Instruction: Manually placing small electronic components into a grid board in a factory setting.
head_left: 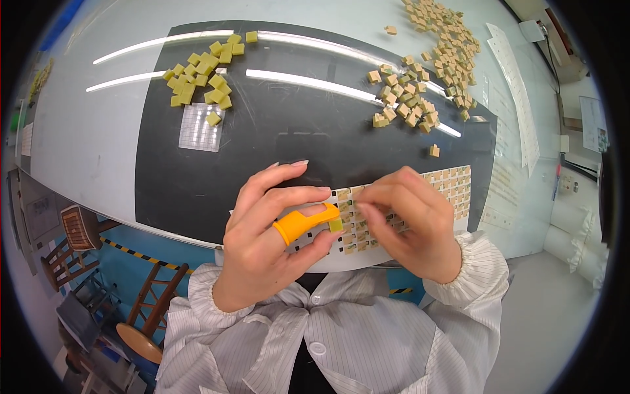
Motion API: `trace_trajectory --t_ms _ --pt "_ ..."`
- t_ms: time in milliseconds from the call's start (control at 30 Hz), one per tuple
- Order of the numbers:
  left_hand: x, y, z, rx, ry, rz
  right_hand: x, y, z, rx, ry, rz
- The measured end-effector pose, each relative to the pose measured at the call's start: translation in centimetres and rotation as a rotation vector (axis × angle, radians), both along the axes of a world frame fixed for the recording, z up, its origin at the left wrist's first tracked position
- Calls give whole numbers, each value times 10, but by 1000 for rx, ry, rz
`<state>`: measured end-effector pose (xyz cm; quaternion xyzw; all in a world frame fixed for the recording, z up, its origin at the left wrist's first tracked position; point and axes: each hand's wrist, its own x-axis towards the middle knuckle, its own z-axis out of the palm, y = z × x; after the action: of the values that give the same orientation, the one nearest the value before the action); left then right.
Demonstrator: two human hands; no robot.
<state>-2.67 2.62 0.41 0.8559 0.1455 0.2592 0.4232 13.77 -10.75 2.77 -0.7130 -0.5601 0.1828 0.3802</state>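
My left hand (262,226) wears an orange finger sleeve (295,224) with a hooked tip. Between the thumb and that tip it grips a small yellow-green square block (336,225). Close beside it, my right hand (417,220) has its thumb and forefinger pinched together; whatever is between them, if anything, is too small to make out. Both hands are over a white sheet (449,187) bearing rows of small tan pieces and dark square marks. The hands and sleeves cover part of this sheet.
A dark mat (295,141) lies on the grey table. Loose yellow-green blocks (197,73) are heaped at its far left, by a small gridded clear square (200,134). Tan pieces (453,49) spread over the far right. Wooden chairs (154,305) stand at the lower left.
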Motion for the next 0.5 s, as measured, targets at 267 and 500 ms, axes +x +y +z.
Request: trace_trajectory --t_ms 267,500 --pt "0 -1 1 -7 19 7 -11 5 -1 -26 -133 -121" --pt "0 -2 1 -24 34 9 -15 6 -2 -25 -163 -126"
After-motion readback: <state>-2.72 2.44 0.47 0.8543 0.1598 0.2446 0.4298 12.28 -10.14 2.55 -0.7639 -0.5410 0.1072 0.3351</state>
